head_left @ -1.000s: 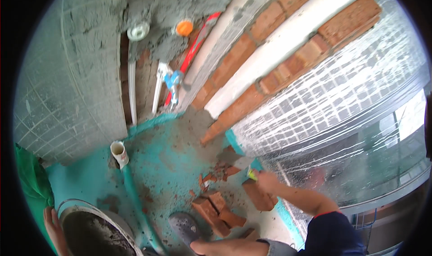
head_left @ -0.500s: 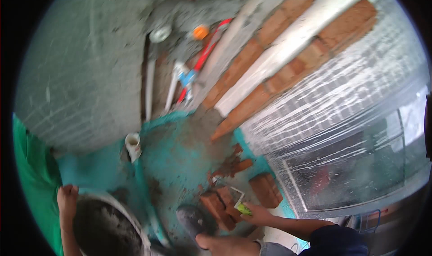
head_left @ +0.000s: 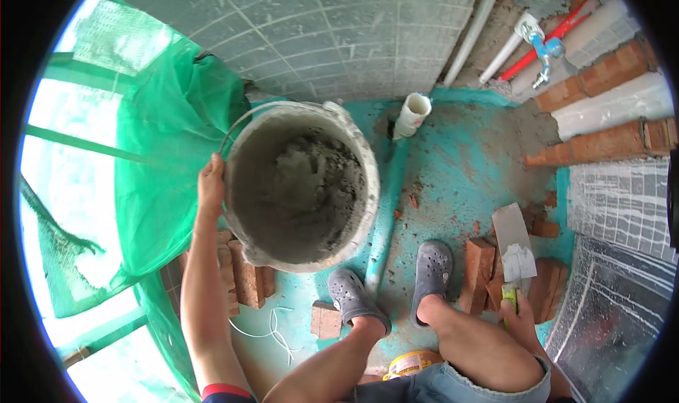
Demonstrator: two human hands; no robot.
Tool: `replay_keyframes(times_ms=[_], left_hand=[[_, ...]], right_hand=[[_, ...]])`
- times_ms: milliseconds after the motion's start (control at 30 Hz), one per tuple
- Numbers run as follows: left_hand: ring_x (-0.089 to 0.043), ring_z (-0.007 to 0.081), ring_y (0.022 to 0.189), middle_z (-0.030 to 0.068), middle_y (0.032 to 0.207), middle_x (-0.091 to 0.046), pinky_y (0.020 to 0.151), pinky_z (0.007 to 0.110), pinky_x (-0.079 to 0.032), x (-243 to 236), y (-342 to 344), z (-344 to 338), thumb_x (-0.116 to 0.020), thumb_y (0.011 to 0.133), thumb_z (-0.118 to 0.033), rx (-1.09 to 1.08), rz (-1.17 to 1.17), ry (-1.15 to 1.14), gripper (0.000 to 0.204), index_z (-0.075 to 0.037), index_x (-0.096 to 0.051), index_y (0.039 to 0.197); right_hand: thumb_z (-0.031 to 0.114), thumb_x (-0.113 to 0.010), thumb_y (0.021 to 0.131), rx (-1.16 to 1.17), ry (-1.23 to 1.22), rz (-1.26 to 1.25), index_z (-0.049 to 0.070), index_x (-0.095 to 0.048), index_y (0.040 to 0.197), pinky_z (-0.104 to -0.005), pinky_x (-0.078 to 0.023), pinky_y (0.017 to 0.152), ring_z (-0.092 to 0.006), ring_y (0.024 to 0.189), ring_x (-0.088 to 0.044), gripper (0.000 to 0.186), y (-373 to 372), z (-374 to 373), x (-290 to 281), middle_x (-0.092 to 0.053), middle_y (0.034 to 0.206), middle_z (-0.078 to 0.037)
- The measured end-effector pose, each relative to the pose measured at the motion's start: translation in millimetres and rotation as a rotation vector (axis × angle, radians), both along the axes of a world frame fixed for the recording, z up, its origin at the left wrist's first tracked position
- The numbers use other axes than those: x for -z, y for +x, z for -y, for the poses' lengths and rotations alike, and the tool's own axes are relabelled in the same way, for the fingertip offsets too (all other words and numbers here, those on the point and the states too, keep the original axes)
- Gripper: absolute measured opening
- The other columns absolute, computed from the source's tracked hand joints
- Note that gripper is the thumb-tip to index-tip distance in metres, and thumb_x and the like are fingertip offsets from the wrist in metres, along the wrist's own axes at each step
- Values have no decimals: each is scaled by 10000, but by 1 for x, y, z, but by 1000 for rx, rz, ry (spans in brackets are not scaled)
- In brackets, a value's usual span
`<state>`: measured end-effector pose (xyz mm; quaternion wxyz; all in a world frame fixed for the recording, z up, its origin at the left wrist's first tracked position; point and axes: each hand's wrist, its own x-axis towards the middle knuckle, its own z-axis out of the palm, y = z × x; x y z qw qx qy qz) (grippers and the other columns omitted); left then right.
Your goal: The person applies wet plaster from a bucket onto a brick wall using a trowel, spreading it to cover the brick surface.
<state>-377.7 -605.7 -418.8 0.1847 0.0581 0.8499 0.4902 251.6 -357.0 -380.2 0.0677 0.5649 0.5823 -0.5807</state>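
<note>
A white bucket [head_left: 364,183] holding wet grey mortar [head_left: 311,169] is at the centre left, its wire handle raised along the far rim. My left hand [head_left: 211,183] is closed on the handle at the bucket's left side. At the lower right my right hand [head_left: 518,311] grips the green handle of a trowel [head_left: 511,227], whose flat blade carries pale grey smears. The trowel is over red bricks [head_left: 474,275] beside my right shoe [head_left: 431,268]. More bricks [head_left: 247,279] lie behind the bucket's lower left.
A white pipe stub [head_left: 417,109] and a teal pipe [head_left: 389,226] cross the floor. Brick columns [head_left: 594,148], a red pipe [head_left: 555,35] and a blue valve [head_left: 544,49] are at upper right. Green netting [head_left: 148,191] hangs left. My left shoe [head_left: 353,297] is by a loose brick [head_left: 325,318].
The view has swung left toward the netting. The bucket has moved from the lower left to centre, gripped by my left hand. The trowel now shows blade up at my right.
</note>
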Motion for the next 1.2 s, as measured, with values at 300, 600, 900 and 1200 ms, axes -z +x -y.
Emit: replay_keyframes(times_ms=[300,600,900,1200], left_hand=[[-520,393,596,226,671,-551,565,460,-405,-77,147,-110,-450,972,-358,166,-511,-344,425,-9,-558,755],[-519,424,602,202,640,-538,526,475,-391,-80,197,-99,-467,973,-291,264,-730,-331,367,-23,-474,723],[-480,405,566,207,622,-501,526,448,-375,-75,192,-79,-414,994,-306,178,-606,-259,420,-13,-456,696],[-368,172,664,82,667,-468,612,351,-378,-52,140,-32,-403,1011,-296,112,-502,-99,423,36,-480,761]], right_hand=[[224,-613,808,-789,479,-39,16,-495,1128,-466,-498,711,-399,836,-621,400,-91,-46,-61,-624,935,-220],[208,-619,802,-960,428,-89,-35,-582,783,-429,-522,580,-329,624,-655,246,-242,-34,6,-646,724,-223],[158,-616,770,-626,-258,-390,-11,-536,669,-310,-433,409,-152,421,-528,212,-277,9,14,-542,523,-61],[202,-639,738,-864,-192,-341,0,-583,819,-362,-429,430,-179,475,-559,225,-222,-3,-51,-571,550,-91]])
